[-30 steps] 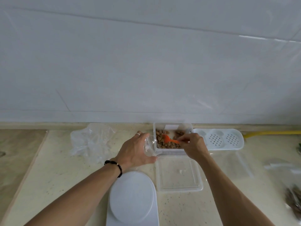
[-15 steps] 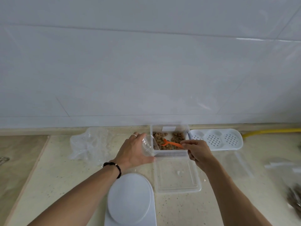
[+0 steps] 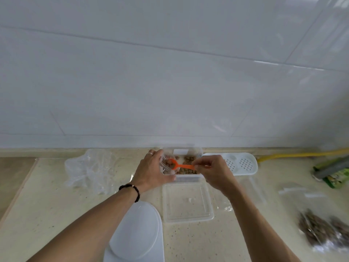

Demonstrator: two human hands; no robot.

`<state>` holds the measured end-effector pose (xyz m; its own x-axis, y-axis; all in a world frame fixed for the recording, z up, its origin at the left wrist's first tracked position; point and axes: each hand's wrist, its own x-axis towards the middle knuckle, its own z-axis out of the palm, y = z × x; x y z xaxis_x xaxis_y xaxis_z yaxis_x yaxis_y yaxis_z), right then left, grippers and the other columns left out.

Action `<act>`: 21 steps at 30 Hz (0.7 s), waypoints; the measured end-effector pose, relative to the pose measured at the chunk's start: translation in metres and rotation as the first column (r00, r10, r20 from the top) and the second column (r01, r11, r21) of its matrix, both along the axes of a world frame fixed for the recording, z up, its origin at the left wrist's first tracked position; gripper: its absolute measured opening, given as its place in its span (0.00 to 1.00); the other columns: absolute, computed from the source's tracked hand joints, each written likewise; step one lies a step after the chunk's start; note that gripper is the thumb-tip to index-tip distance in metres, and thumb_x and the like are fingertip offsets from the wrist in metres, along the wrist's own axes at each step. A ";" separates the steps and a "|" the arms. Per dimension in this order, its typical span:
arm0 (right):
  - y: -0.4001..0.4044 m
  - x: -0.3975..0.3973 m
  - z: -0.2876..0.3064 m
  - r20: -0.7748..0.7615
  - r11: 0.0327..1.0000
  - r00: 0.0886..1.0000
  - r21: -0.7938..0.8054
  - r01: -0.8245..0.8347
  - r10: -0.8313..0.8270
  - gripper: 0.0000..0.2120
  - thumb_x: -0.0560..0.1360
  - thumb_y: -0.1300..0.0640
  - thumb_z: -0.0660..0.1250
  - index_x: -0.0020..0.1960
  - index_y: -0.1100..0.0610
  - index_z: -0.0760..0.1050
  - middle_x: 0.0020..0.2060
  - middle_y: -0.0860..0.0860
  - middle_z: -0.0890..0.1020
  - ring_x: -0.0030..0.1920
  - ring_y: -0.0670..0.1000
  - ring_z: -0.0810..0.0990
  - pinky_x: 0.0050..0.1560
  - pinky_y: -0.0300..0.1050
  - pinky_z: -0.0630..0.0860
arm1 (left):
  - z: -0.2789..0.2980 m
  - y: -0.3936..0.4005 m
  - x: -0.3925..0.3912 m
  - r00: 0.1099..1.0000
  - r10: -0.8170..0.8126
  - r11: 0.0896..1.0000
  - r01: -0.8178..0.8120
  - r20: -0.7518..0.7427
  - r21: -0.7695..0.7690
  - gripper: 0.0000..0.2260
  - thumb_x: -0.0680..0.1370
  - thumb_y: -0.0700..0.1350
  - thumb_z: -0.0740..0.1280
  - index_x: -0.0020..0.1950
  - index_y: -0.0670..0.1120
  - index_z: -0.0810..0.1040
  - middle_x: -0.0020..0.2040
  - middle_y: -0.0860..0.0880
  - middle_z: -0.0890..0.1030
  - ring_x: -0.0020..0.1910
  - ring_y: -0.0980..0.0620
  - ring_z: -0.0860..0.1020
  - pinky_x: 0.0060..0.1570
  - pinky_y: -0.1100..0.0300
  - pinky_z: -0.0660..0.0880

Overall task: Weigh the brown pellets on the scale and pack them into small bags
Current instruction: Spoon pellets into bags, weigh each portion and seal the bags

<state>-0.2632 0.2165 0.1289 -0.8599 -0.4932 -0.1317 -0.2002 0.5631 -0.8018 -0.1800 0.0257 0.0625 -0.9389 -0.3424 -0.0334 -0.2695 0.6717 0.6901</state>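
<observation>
A clear plastic box (image 3: 188,179) of brown pellets (image 3: 189,159) stands against the wall. My left hand (image 3: 151,172) holds a small clear bag (image 3: 165,163) open over the box's left end. My right hand (image 3: 212,172) pinches the handle of an orange scoop (image 3: 180,165); its bowl sits at the bag's mouth with pellets in it. The white scale (image 3: 137,231) lies near the counter's front, under my left forearm, with nothing on its platform.
The box's clear lid (image 3: 187,202) lies in front of it. Crumpled clear bags (image 3: 88,170) sit at left, a white perforated tray (image 3: 239,164) at right. Filled pellet bags (image 3: 324,231), flat empty bags (image 3: 300,191), a green packet (image 3: 334,176) and a yellow hose (image 3: 294,155) are far right.
My right hand has lifted the scoop out of the pellets and swung it left to the bag's mouth. My left hand has tipped the bag further over the box.
</observation>
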 end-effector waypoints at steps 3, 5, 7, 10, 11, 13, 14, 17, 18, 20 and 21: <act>-0.014 0.013 0.002 -0.195 0.956 0.951 0.217 -0.199 0.242 0.07 0.74 0.62 0.69 0.46 0.54 0.85 0.39 0.45 0.85 0.38 0.41 0.80 0.42 0.32 0.74 | 0.004 0.002 0.003 0.999 -0.032 0.999 0.032 -0.027 0.007 0.35 0.62 0.57 0.78 0.65 0.50 0.70 0.54 0.52 0.69 0.53 0.52 0.71 0.54 0.56 0.73; -0.016 0.015 0.003 -0.229 0.941 0.930 0.246 -0.232 0.289 0.07 0.74 0.62 0.69 0.47 0.54 0.85 0.43 0.46 0.85 0.39 0.42 0.79 0.40 0.28 0.71 | 0.004 0.002 0.005 0.998 -0.059 0.998 0.059 -0.011 -0.005 0.37 0.62 0.58 0.78 0.65 0.49 0.69 0.54 0.52 0.69 0.53 0.53 0.70 0.52 0.58 0.72; -0.013 0.013 0.004 -0.271 0.960 0.932 0.206 -0.188 0.240 0.08 0.74 0.61 0.69 0.46 0.52 0.85 0.41 0.45 0.86 0.36 0.41 0.79 0.38 0.29 0.72 | 0.004 0.001 0.007 0.998 -0.064 0.998 0.064 -0.009 -0.004 0.36 0.62 0.58 0.78 0.65 0.51 0.68 0.53 0.53 0.68 0.51 0.54 0.70 0.51 0.59 0.71; -0.006 0.007 0.009 -0.267 0.987 0.954 0.116 -0.109 0.137 0.09 0.74 0.62 0.70 0.45 0.51 0.86 0.34 0.42 0.84 0.34 0.41 0.79 0.33 0.35 0.73 | 0.002 -0.003 0.006 0.999 -0.046 0.998 0.046 0.017 -0.040 0.39 0.61 0.60 0.78 0.65 0.49 0.67 0.53 0.52 0.68 0.52 0.52 0.70 0.53 0.53 0.73; -0.004 0.004 0.010 -0.250 0.991 0.961 0.096 -0.094 0.115 0.08 0.74 0.63 0.70 0.45 0.52 0.86 0.32 0.39 0.82 0.32 0.38 0.78 0.32 0.33 0.71 | 0.001 -0.003 0.004 0.999 -0.038 0.998 0.040 0.030 -0.052 0.41 0.60 0.61 0.77 0.67 0.49 0.66 0.53 0.52 0.68 0.52 0.51 0.71 0.54 0.52 0.73; -0.001 0.000 0.011 -0.216 0.999 0.975 0.044 -0.032 0.041 0.08 0.73 0.64 0.69 0.44 0.54 0.85 0.26 0.36 0.78 0.27 0.37 0.75 0.30 0.29 0.67 | -0.002 -0.003 0.001 0.998 -0.024 0.997 0.028 0.052 -0.068 0.44 0.60 0.63 0.76 0.69 0.49 0.64 0.54 0.52 0.68 0.54 0.50 0.71 0.54 0.52 0.73; 0.000 -0.003 0.009 -0.202 1.000 0.979 0.009 0.021 -0.019 0.09 0.73 0.64 0.68 0.43 0.53 0.85 0.25 0.37 0.78 0.26 0.39 0.74 0.28 0.29 0.66 | -0.004 -0.003 0.000 0.998 -0.014 0.997 0.018 0.060 -0.078 0.44 0.59 0.64 0.75 0.70 0.50 0.64 0.54 0.51 0.67 0.54 0.49 0.71 0.54 0.52 0.72; 0.004 -0.018 -0.008 -0.142 0.980 0.970 -0.016 0.198 -0.199 0.11 0.72 0.65 0.66 0.41 0.53 0.85 0.27 0.44 0.80 0.25 0.42 0.73 0.29 0.34 0.66 | -0.008 -0.005 0.000 0.997 0.016 0.993 -0.008 0.072 -0.117 0.38 0.60 0.63 0.74 0.64 0.50 0.67 0.52 0.51 0.68 0.52 0.48 0.72 0.52 0.52 0.72; 0.004 -0.022 -0.015 -0.114 0.971 0.965 0.011 0.240 -0.238 0.12 0.72 0.65 0.65 0.40 0.53 0.84 0.28 0.45 0.80 0.26 0.43 0.72 0.30 0.37 0.67 | -0.009 -0.007 0.001 0.997 0.021 0.991 -0.011 0.076 -0.132 0.35 0.60 0.63 0.74 0.60 0.50 0.68 0.51 0.51 0.69 0.50 0.49 0.72 0.51 0.53 0.73; 0.000 -0.029 -0.031 -0.068 0.954 0.957 0.091 0.287 -0.281 0.11 0.74 0.64 0.64 0.40 0.55 0.84 0.28 0.50 0.81 0.28 0.47 0.73 0.30 0.39 0.68 | -0.011 -0.013 0.005 0.996 0.023 0.988 -0.010 0.086 -0.152 0.33 0.60 0.63 0.74 0.58 0.50 0.68 0.49 0.52 0.68 0.47 0.50 0.72 0.49 0.55 0.73; -0.003 -0.032 -0.039 -0.051 0.947 0.955 0.124 0.295 -0.291 0.11 0.75 0.64 0.63 0.41 0.57 0.84 0.29 0.52 0.81 0.28 0.48 0.73 0.29 0.39 0.68 | -0.011 -0.016 0.007 0.996 0.021 0.988 -0.008 0.086 -0.156 0.33 0.61 0.63 0.74 0.59 0.51 0.68 0.49 0.52 0.68 0.47 0.50 0.72 0.49 0.55 0.72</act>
